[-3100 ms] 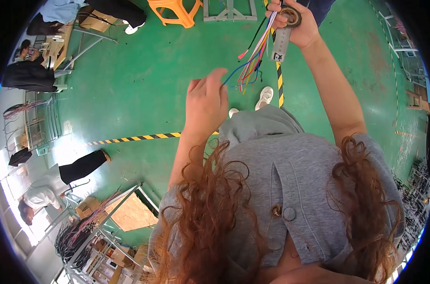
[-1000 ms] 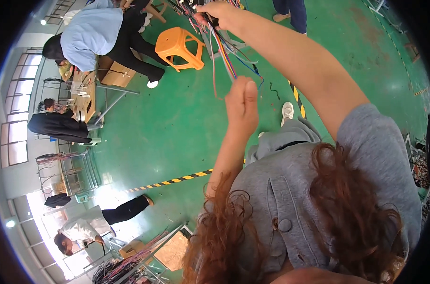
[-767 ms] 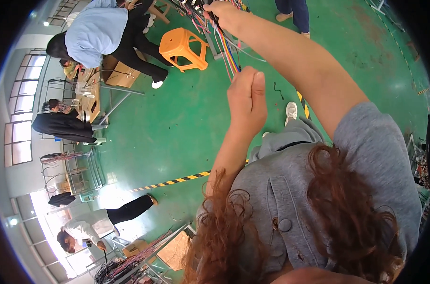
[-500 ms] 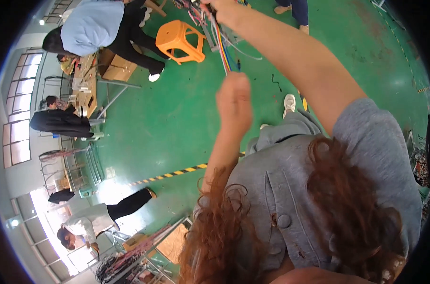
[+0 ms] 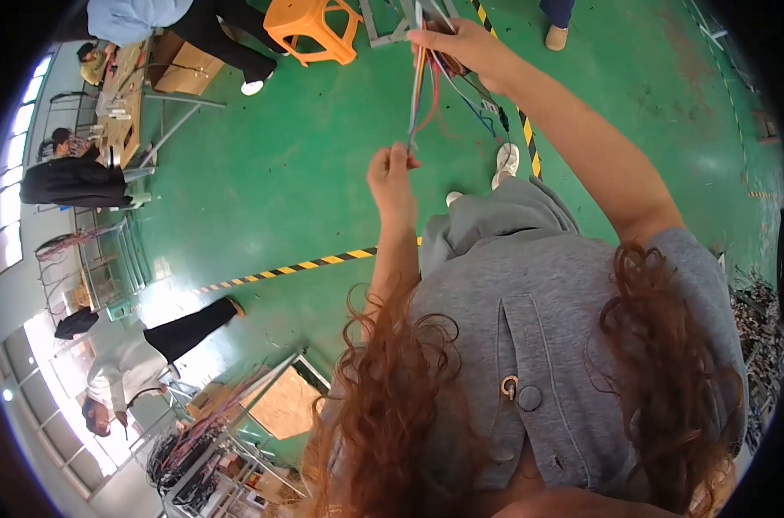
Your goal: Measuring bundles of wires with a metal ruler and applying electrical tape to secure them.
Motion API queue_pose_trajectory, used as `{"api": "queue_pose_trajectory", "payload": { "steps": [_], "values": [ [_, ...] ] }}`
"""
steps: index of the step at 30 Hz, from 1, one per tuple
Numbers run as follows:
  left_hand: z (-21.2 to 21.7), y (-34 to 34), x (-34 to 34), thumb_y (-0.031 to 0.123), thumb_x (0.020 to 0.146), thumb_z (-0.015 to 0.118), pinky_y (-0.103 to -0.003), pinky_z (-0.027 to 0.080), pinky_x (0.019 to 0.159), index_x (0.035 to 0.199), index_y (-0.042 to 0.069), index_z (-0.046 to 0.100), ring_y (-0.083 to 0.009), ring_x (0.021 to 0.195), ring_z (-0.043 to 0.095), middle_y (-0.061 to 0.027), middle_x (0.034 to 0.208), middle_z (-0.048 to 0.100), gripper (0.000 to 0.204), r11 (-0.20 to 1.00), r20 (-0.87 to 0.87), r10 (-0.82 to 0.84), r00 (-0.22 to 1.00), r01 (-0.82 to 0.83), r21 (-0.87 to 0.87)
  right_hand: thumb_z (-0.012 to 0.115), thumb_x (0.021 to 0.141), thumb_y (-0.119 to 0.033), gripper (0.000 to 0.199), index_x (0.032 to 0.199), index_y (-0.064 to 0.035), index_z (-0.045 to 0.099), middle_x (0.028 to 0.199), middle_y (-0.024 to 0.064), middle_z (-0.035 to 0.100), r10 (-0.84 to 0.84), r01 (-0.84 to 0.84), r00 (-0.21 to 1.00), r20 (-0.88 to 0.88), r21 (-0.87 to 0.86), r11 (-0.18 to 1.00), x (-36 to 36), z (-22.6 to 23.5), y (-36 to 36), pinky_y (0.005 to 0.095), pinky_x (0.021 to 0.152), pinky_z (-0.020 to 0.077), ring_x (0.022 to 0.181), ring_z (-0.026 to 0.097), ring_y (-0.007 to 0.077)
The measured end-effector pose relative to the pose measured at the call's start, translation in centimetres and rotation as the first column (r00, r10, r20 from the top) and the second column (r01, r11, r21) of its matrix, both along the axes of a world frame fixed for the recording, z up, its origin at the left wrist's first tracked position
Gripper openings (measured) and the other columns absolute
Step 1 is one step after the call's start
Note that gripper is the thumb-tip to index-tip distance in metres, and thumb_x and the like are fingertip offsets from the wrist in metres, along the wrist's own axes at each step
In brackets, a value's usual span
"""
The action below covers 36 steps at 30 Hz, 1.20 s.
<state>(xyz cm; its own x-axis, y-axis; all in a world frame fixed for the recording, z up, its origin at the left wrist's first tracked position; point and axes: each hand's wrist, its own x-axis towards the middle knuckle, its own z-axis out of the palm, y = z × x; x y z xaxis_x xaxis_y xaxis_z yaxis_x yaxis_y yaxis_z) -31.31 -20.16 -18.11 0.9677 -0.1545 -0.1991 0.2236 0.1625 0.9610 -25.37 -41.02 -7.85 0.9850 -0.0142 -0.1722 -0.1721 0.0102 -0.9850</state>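
My right hand [image 5: 468,50], at the top of the view, is closed around a bundle of multicoloured wires [image 5: 417,108]. Below and left of it, my left hand [image 5: 392,183] pinches the lower ends of several of these strands, which run straight between both hands. Red, blue and dark loose strands, some with small dark connectors [image 5: 504,119], dangle from under the right hand. The wire ends inside the left fingers are hidden.
An orange plastic stool [image 5: 310,28] stands ahead on the green floor [image 5: 262,190], beside a standing person. Yellow-black tape [image 5: 323,261] crosses the floor. A workbench [image 5: 124,91] lines the left. A rack with cables [image 5: 193,440] is at lower left, piled cables [image 5: 755,345] at right.
My view has shifted, so the stool and people sit higher and farther left. The right hand's grip and dangling strands now show more fully. My left hand has turned and pinches nearer the wire ends.
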Motion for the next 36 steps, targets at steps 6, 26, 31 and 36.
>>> {"api": "queue_pose_trajectory", "payload": {
  "steps": [6,26,31,36],
  "values": [
    [-1.1,0.1,0.2,0.019,0.087,0.049,-0.026,0.042,0.063,0.087,-0.002,0.056,-0.0137,0.068,0.053,-0.0068,0.074,0.055,0.022,0.936,-0.202,-0.21,0.957,0.256,0.242,0.056,0.084,-0.032,0.03,0.069,-0.0072,0.055,0.059,0.0039,0.053,-0.096,0.117,0.984,-0.153,0.135,0.984,0.6,0.4,0.5,0.0281,0.046,0.0366,0.048,0.046,0.0129],
    [3.2,-8.5,3.5,0.021,0.092,0.04,-0.031,0.048,0.075,0.099,-0.004,0.053,-0.0236,0.086,0.062,-0.0136,0.09,0.063,0.03,0.605,-0.222,-0.792,0.569,0.778,-0.166,0.039,0.091,-0.04,0.038,0.077,-0.0067,0.052,0.057,-0.0025,0.043,-0.304,0.29,0.952,-0.03,-0.223,0.931,-10.2,-1.8,-6.5,0.0228,0.046,0.0285,0.049,0.036,0.0063],
    [3.8,-11.9,1.4,0.021,0.092,0.041,-0.031,0.048,0.078,0.1,-0.005,0.053,-0.023,0.088,0.061,-0.0148,0.093,0.062,0.03,0.441,-0.183,-0.895,0.406,0.868,-0.227,0.037,0.092,-0.038,0.037,0.079,-0.0063,0.051,0.057,-0.0017,0.042,-0.605,0.607,0.794,0.058,-0.113,0.786,-14.9,-2.4,-8.8,0.0215,0.048,0.0278,0.052,0.037,0.0066],
    [4.0,-12.3,1.6,0.024,0.091,0.044,-0.029,0.049,0.076,0.097,-0.005,0.056,-0.0219,0.083,0.062,-0.0131,0.09,0.062,0.032,0.507,-0.256,-0.855,0.451,0.831,-0.23,0.036,0.091,-0.04,0.04,0.08,-0.0055,0.052,0.057,-0.0014,0.042,-0.901,0.961,0.261,0.346,-0.007,0.276,-17.0,-2.3,-15.6,0.0225,0.049,0.03,0.054,0.039,0.0078]
  ]
}}
